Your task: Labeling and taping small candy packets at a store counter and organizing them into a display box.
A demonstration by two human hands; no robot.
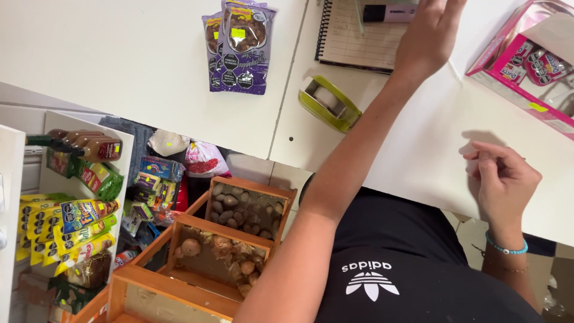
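My left hand (427, 36) reaches far forward over the white counter (149, 66), fingers stretched out above a spiral notebook (353, 39) and beside a lilac highlighter pen (388, 12). Its fingertips run off the top edge of the view, and nothing shows in its grip. My right hand (502, 179) hovers at the counter's near edge on the right, with a blue bead bracelet at the wrist. Its fingers are curled in together, and I see nothing between them. A green tape dispenser (329, 101) lies just left of my left forearm.
Two purple snack bags (239, 48) lie on the counter at the back. A pink windowed box (523, 66) sits at the far right. Below the counter are wooden crates of brown tubers (245, 206) and onions (224, 251), and a white shelf (78, 221) of yellow packets and bottles.
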